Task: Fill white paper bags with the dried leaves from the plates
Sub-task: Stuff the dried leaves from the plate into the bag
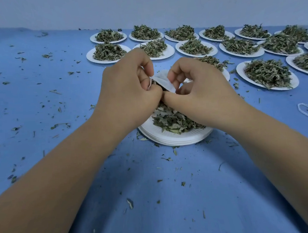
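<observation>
Both forearms reaching forward, left hand (130, 89) and right hand (198, 90) meeting, fingers curled, pinching

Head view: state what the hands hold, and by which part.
Both hold one small white paper bag over the near plate: the left hand pinches its left edge, the right hand its right edge.

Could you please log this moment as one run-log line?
step: filling | left hand: grips white paper bag | right hand: pinches bag rim | below: stacked plates, dried leaves
</observation>
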A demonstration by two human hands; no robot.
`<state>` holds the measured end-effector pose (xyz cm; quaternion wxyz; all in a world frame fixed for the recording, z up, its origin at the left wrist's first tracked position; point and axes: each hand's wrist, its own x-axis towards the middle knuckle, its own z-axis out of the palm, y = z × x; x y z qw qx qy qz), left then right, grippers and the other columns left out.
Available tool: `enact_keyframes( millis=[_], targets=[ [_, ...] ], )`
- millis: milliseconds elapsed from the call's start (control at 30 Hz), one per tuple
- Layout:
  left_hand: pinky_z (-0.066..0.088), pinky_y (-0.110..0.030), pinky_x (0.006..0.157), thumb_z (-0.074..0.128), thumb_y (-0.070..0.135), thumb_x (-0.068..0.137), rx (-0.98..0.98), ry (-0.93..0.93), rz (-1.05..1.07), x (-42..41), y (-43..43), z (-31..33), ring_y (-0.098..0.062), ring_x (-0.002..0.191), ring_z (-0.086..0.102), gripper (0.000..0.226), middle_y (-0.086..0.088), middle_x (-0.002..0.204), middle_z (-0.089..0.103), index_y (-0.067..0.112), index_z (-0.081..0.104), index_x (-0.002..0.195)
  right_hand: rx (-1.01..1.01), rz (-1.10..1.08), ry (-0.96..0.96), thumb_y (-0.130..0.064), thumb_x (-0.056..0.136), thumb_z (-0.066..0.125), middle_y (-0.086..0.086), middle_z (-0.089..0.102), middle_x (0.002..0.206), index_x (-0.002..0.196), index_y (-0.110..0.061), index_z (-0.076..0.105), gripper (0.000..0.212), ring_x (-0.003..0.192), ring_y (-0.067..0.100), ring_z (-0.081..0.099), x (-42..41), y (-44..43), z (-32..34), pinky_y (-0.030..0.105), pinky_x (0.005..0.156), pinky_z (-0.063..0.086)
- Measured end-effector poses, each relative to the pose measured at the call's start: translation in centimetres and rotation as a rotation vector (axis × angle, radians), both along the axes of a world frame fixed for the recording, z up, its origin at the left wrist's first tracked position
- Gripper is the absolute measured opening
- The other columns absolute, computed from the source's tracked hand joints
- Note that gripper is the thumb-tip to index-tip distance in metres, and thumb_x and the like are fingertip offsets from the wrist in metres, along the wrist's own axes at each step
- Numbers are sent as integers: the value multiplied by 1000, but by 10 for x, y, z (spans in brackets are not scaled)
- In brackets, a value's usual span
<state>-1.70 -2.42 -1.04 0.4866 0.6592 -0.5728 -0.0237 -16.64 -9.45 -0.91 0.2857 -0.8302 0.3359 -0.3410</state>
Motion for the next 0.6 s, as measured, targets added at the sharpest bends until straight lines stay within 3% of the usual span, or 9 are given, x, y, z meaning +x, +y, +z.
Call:
enact_keyframes(
  millis=[100,200,400,533,600],
  targets=[
    [36,-10,51,65,9,73,13,32,16,4,-2,0,-4,47,42,23,12,51,50,27,50,75,41,47,-4,-31,77,72,-15,64,90,95,-34,61,21,69,5,68,-3,1,4,24,66,48],
    [36,-13,47,70,9,77,56,183,-89,3,-2,1,-5,43,40,23,7,49,51,26,54,79,6,56,8,-25,79,75,-16,61,99,99,-34,59,27,74,2,70,-4,2,5,25,65,52],
    [34,-17,41,76,6,78,96,441,-322,1,2,4,-10,36,40,25,7,46,49,18,54,81,-103,-37,-2,-23,79,77,-32,60,69,86,-28,62,17,61,-3,64,-5,-1,1,8,56,42],
    [34,-13,42,76,3,81,101,475,-457,-1,4,5,-7,37,41,26,10,46,48,15,54,83,-156,-74,-37,-15,71,70,-13,61,67,77,-22,61,13,61,4,63,-3,0,0,11,54,38],
    [34,-15,43,77,5,80,97,463,-456,-2,4,5,-8,38,40,25,9,47,47,16,55,83,-140,-67,-50,-14,71,69,-14,61,66,76,-20,61,11,59,9,64,-1,1,0,11,52,38]
  ],
)
